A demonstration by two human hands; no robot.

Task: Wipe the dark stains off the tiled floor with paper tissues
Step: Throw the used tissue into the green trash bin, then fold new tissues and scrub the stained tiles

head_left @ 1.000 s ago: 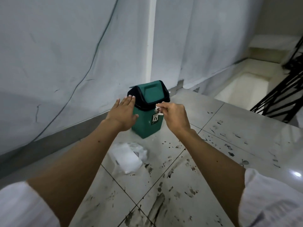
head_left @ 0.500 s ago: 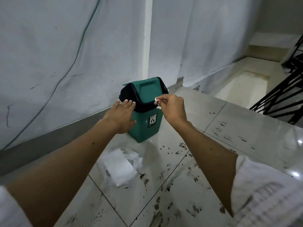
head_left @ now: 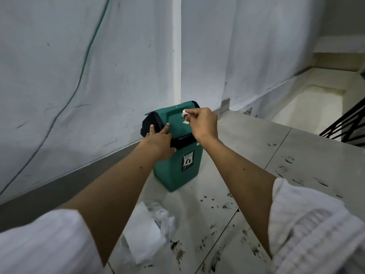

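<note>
White sleeves (head_left: 316, 234) at the bottom corners of my feed, both pushed up past the forearms, so that's the nearest stuff in view. Between the 2 arms there's a pack of tissues (head_left: 144, 240) lying flat on the floor (head_left: 246, 147), with its clear plastic wrap (head_left: 164, 216) crumpled open on the far side. Right next to it and spreading off to the right are the dark stains (head_left: 215, 246), smears and speckles all over the pale tiles, plus another patch (head_left: 288, 161) further out on the right tile. Pretty grimy tbh.

Further on, a small green bin (head_left: 173, 171) stands on the floor close to the wall, with a little sticker (head_left: 187, 160) on its front face and a black collar under a green swing lid (head_left: 175, 117). Left hand (head_left: 160, 143) is on the bin's top, fingers (head_left: 151, 129) straight and pushing against the lid and collar, and the lid sits tilted. Right hand (head_left: 201, 123) is up over the lid, fingertips pinching a small wadded tissue (head_left: 185, 115) that's white with dark marks on it. The wad is right against the lid's surface, can't tell if it's actually touching.

Behind the bin is a scuffed white wall (head_left: 98, 76) with a thin green cable (head_left: 87, 62) running down it, and a grey skirting strip (head_left: 59, 180) along the bottom. Far right there's a step down and some black railing (head_left: 347, 123).
</note>
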